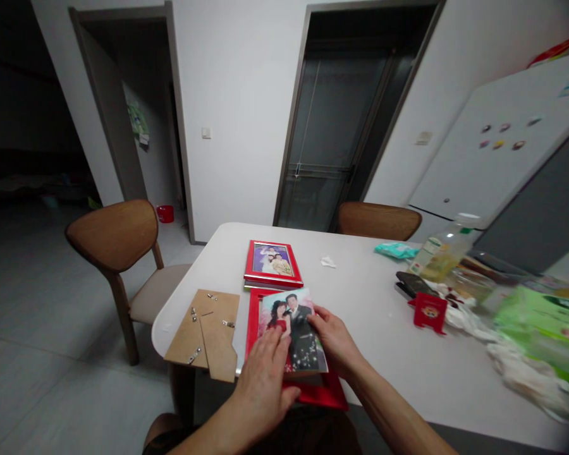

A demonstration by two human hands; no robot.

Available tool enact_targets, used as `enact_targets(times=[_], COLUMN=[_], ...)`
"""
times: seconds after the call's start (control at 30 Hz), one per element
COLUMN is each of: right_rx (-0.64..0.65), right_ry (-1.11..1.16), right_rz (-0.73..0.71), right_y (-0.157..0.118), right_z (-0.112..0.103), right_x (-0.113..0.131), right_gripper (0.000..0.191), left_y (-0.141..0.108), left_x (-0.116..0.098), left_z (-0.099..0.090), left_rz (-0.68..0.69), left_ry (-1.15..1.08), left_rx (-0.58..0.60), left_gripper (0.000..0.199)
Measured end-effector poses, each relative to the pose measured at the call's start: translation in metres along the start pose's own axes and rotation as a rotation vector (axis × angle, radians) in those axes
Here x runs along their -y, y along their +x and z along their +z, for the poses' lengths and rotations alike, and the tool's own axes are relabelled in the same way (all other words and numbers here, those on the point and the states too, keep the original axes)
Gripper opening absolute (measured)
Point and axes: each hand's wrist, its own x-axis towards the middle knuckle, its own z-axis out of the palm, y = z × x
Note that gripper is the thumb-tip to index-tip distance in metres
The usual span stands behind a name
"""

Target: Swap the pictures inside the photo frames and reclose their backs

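A printed photo (307, 344) of two people is held over an open red picture frame (320, 395) at the near table edge. My right hand (334, 338) grips the photo's right edge, thumb on top. My left hand (265, 360) lies on the photo's lower left with fingers stretched out and the thumb apart below. To the left rests a brown backing board (183, 332) with metal clips and a stand leg. Behind the open frame lies another red picture frame (250, 262) with a photo in it, on top of something thin that is mostly covered.
On the white table (360, 303) lie a crumpled tissue (328, 261) and a teal packet (396, 251). At right are a bottle (443, 249), a dark phone-like object (412, 285), a red card stand (430, 313) and a green package (540, 322). Wooden chairs (116, 234) stand around it.
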Motion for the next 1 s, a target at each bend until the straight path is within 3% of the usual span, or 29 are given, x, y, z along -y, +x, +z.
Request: enact_targets(times=[0.17, 0.3, 0.43, 0.5, 0.6, 0.67, 0.8, 1.0], right_rx=[0.054, 0.103, -0.008, 0.022, 0.017, -0.042, -0.056, 0.011], right_ry=[0.117, 0.209, 0.189, 0.266, 0.45, 0.476, 0.289, 0.0], right_rz=[-0.083, -0.057, 0.131, 0.187, 0.075, 0.003, 0.044, 0.109], right_y=[-0.01, -0.014, -0.013, -0.012, -0.009, -0.005, 0.003, 0.014], right_z=[0.015, 0.02, 0.023, 0.026, 0.028, 0.023, 0.002, -0.016], right_x=[0.019, 0.018, -0.004, -0.014, -0.018, -0.013, -0.002, -0.002], right_gripper=[0.046, 0.043, 0.035, 0.028, 0.024, 0.03, 0.041, 0.047], left_y=[0.016, 0.018, 0.018, 0.02, 0.022, 0.022, 0.015, 0.002], left_x=[-0.002, 0.008, 0.01, 0.007, 0.004, 0.008, 0.028, 0.038], left_z=[0.005, -0.007, -0.017, -0.017, -0.012, -0.01, -0.008, -0.001], left_rz=[0.088, 0.122, -0.205, -0.334, -0.373, -0.385, -0.406, -0.319], left_ry=[0.032, -0.239, -0.729, -1.019, -1.284, -1.265, -0.982, -0.46], left_rx=[-0.156, -0.361, -0.542, -0.597, -0.576, -0.54, -0.475, -0.173], left_gripper=[0.06, 0.048, 0.029, 0.032, 0.039, 0.044, 0.051, 0.05])
